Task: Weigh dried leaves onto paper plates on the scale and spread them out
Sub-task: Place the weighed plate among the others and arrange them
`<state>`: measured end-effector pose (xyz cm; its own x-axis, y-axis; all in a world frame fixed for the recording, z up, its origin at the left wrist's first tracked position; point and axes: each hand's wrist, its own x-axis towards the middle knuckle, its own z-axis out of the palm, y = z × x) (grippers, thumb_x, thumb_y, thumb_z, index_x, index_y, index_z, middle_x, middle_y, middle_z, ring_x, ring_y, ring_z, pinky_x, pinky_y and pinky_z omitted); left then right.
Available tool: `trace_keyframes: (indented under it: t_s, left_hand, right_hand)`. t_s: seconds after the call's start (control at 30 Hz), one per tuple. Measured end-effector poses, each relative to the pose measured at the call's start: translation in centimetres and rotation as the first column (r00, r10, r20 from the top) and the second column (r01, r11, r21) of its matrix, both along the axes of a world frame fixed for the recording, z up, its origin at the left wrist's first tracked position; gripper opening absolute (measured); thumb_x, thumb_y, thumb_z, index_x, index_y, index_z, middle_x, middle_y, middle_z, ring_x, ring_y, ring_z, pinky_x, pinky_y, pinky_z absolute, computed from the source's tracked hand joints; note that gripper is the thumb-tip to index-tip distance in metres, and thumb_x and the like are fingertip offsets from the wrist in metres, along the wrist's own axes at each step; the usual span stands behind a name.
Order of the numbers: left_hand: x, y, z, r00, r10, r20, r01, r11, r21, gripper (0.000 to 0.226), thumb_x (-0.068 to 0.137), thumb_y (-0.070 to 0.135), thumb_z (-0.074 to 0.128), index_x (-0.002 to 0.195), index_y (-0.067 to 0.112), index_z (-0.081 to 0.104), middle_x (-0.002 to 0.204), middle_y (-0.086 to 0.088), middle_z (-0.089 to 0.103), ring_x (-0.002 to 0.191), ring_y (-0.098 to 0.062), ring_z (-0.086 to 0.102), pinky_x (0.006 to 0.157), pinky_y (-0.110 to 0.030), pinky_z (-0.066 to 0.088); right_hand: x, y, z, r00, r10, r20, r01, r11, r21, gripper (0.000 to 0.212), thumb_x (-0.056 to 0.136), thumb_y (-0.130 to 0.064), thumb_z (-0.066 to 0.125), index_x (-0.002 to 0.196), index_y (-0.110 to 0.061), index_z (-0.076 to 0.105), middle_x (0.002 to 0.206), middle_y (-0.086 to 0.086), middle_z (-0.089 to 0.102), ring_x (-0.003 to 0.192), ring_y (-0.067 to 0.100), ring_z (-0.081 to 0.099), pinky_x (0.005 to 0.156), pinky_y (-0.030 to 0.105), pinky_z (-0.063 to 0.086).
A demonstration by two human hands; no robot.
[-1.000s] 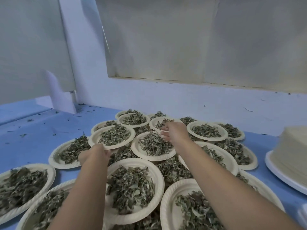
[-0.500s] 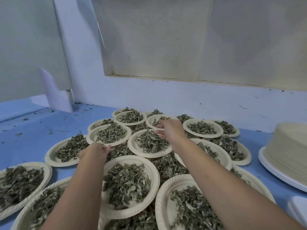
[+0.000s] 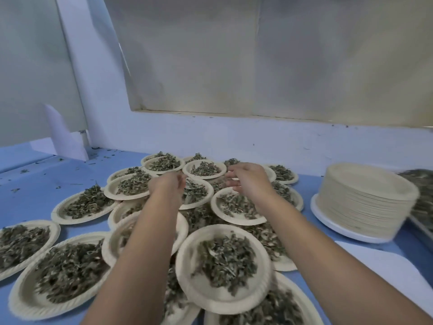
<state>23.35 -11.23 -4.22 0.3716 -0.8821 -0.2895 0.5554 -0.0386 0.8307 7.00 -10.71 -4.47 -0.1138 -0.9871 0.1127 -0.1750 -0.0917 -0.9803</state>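
Observation:
Several paper plates heaped with dried green leaves overlap on the blue table (image 3: 32, 184). My left hand (image 3: 167, 184) hovers with loosely curled fingers by the left rim of a middle plate (image 3: 199, 195) in the far rows. My right hand (image 3: 248, 179) floats just right of that plate, fingers relaxed and holding nothing, above another filled plate (image 3: 234, 207). A nearer filled plate (image 3: 222, 263) lies between my forearms. No scale can be made out.
A tall stack of empty paper plates (image 3: 365, 198) stands on a white dish (image 3: 339, 228) at the right. Behind it, a tray of loose leaves (image 3: 421, 184) reaches the frame edge. A white flat object (image 3: 386, 273) lies at the lower right. Leaf crumbs dot the table's left.
Both hands were on the rim of a middle plate in the far rows. They now hover further back with the right hand off the rim, and the view has swung right, showing more of the stack.

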Motion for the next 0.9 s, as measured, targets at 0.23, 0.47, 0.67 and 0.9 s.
trace_keyframes:
  t_s: [0.23, 0.47, 0.67, 0.9]
  left_hand:
    - [-14.5, 3.7, 3.2, 0.909, -0.390, 0.145, 0.408, 0.904, -0.128, 0.022, 0.092, -0.006, 0.047, 0.072, 0.001, 0.053, 0.056, -0.008, 0.055, 0.053, -0.015, 0.048, 0.046, -0.019, 0.042]
    - [-23.2, 5.8, 1.9, 0.811, -0.571, 0.127, 0.582, 0.809, -0.077, 0.021, 0.096, 0.003, 0.043, 0.078, 0.005, 0.055, 0.067, -0.006, 0.058, 0.052, -0.013, 0.053, 0.047, -0.015, 0.041]
    - [-26.4, 7.0, 0.8, 0.757, -0.646, 0.095, 0.649, 0.761, 0.001, 0.025, 0.097, 0.011, 0.039, 0.080, 0.010, 0.058, 0.052, 0.004, 0.065, 0.051, -0.008, 0.058, 0.051, -0.015, 0.043]
    - [-27.2, 7.6, 0.3, 0.761, -0.636, 0.127, 0.641, 0.767, 0.001, 0.026, 0.095, 0.008, 0.038, 0.083, 0.008, 0.061, 0.068, -0.001, 0.066, 0.061, -0.012, 0.057, 0.060, -0.018, 0.043]
  right_hand:
    - [-10.6, 4.9, 0.9, 0.860, -0.279, -0.426, 0.127, 0.927, -0.352, 0.013, 0.090, -0.017, 0.059, 0.097, -0.014, 0.070, 0.089, -0.002, 0.069, 0.082, 0.011, 0.061, 0.069, 0.015, 0.045]
    - [-21.2, 7.1, 0.2, 0.396, -0.428, -0.812, 0.215, 0.903, -0.371, 0.028, 0.096, -0.012, 0.046, 0.117, -0.013, 0.065, 0.117, 0.008, 0.065, 0.113, 0.026, 0.055, 0.091, 0.039, 0.045]
    - [-23.3, 6.8, -1.8, 0.175, -0.349, -0.921, 0.150, 0.934, -0.325, 0.037, 0.096, -0.008, 0.043, 0.129, -0.019, 0.054, 0.122, 0.007, 0.062, 0.111, 0.028, 0.056, 0.091, 0.036, 0.044]
    - [-24.0, 6.4, -2.3, 0.181, -0.338, -0.923, 0.091, 0.941, -0.327, 0.043, 0.096, -0.005, 0.041, 0.138, -0.017, 0.046, 0.125, 0.007, 0.057, 0.116, 0.027, 0.049, 0.096, 0.035, 0.038]
